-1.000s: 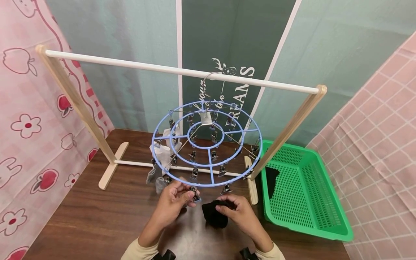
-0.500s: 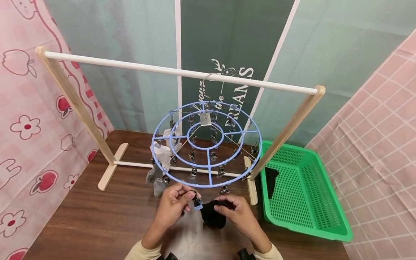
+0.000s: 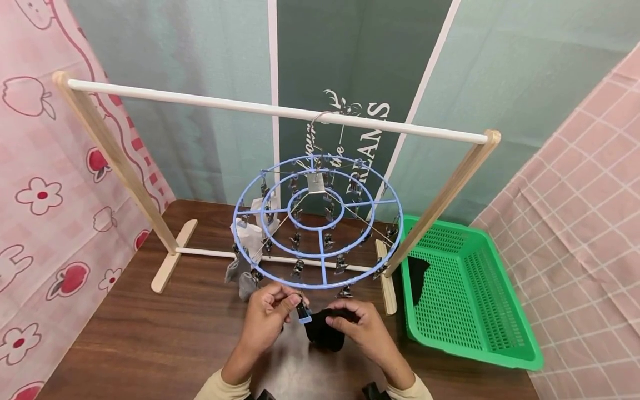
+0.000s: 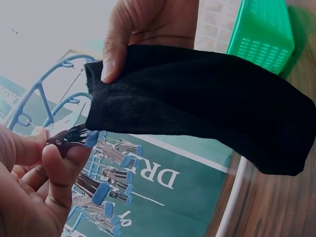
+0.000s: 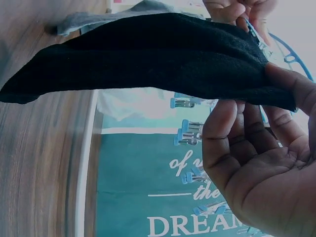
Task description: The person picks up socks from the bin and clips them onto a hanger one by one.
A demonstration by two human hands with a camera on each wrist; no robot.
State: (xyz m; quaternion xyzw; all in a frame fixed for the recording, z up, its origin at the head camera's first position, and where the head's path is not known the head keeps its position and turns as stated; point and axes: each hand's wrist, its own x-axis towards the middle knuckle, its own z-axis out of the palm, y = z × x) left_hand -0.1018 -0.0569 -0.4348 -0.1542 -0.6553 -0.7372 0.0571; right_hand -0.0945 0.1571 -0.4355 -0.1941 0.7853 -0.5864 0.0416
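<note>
A blue round clip hanger [image 3: 322, 256] hangs by its hook from a white rail. My left hand [image 3: 267, 314] pinches one of its metal clips [image 3: 303, 311], which has a blue tip, at the hanger's front edge. With thumb and fingers my right hand [image 3: 362, 325] grips a black sock [image 4: 197, 94] near its cuff, and the rest of the sock hangs down. In the left wrist view the clip's tip is right at the cuff's corner; whether it bites the fabric I cannot tell. White and grey socks [image 3: 248, 236] hang at the hanger's left side.
A wooden drying rack [image 3: 120, 161] with a white rail [image 3: 210, 101] stands on the brown table [image 3: 125, 333]. At the right is a green basket [image 3: 455, 344] with a black cloth item [image 3: 418, 280] inside. Several other clips [image 3: 297, 269] dangle from the rings.
My right hand has brought the black sock slightly left, up to the clip. My left hand has turned the clip so its blue tip faces down toward the sock.
</note>
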